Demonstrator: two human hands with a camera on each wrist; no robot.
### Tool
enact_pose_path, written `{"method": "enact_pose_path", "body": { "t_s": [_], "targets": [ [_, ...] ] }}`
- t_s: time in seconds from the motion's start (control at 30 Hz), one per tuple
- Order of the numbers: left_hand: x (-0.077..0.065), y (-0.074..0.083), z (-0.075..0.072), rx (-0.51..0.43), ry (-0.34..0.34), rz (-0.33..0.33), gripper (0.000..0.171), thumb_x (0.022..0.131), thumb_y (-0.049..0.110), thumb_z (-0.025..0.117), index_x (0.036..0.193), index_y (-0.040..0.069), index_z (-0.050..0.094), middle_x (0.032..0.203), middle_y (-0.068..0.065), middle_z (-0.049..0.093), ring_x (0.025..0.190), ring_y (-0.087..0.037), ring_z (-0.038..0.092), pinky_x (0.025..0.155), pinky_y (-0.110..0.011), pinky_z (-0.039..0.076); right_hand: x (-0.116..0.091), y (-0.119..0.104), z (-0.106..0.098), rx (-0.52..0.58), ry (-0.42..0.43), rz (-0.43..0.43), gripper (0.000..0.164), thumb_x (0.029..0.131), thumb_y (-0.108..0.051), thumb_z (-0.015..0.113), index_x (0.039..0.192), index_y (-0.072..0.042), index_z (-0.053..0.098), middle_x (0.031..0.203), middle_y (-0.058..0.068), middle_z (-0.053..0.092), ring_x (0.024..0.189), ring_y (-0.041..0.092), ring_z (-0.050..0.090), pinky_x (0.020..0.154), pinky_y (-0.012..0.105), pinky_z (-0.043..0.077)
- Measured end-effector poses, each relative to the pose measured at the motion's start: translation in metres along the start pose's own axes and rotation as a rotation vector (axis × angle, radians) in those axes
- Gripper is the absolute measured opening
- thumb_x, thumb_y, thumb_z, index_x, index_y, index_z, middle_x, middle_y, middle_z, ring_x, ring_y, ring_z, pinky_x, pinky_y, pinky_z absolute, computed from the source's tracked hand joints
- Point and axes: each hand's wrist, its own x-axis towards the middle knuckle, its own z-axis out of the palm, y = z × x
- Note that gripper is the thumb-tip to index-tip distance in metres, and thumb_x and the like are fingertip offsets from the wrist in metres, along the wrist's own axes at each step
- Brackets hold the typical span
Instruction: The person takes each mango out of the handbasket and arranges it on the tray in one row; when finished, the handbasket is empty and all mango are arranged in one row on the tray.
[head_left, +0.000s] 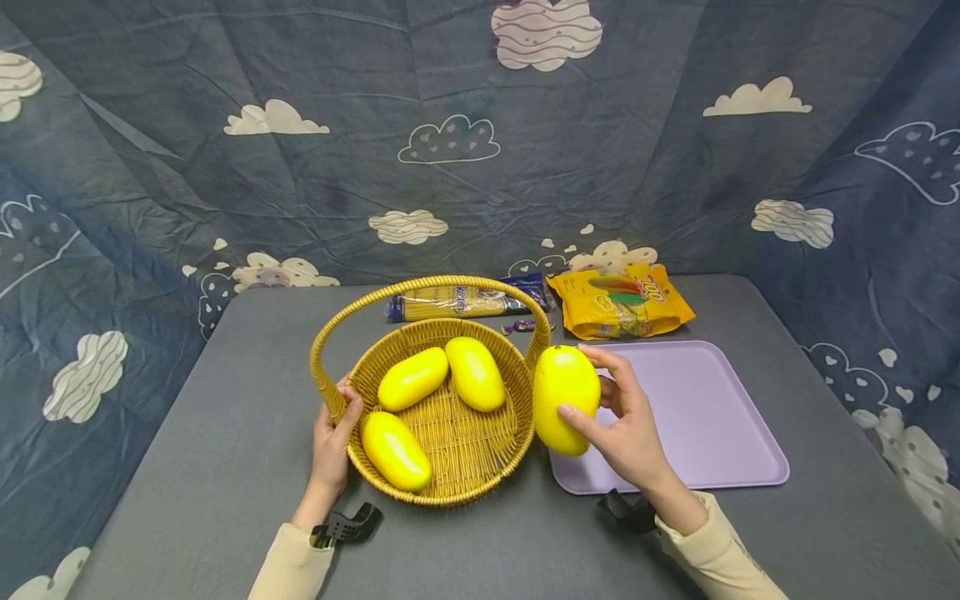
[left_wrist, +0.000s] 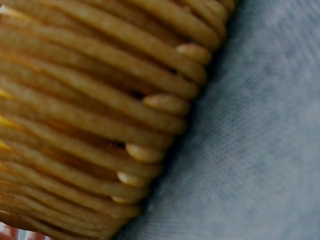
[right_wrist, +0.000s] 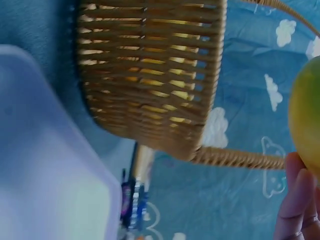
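Observation:
A yellow mango is pinched between the thumb and fingers of my right hand, raised beside the basket's right rim and over the tray's left edge. My left hand grips the left side of the wicker basket by its rim, near the foot of the arched handle. Inside the basket lie three more yellow mangoes: one at back left, one at back right and one at front left. Woven basket wall fills much of the left wrist view.
A lilac tray lies on the grey table, right of the basket. Behind stand a pasta packet, a small purple-wrapped sweet and a yellow packet. A cloud-patterned cloth hangs at the back and sides.

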Motion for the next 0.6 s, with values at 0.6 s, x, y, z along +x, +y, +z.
{"method": "enact_pose_path", "body": {
  "t_s": [0.6],
  "targets": [
    [0.001,-0.001,0.0,-0.004,0.001,0.01,0.017,0.097,0.001,0.047,0.103,-0.014,0.04,0.128,-0.026,0.042,0.13,-0.027,0.032,0.107,-0.026,0.023,0.003,0.044,-0.023,-0.153,0.081,0.412,0.06,0.085,-0.025,0.074,0.137,-0.021,0.044,0.115,0.014,0.046,0.079,0.02,0.061,0.055,0.03,0.053]
  ]
}}
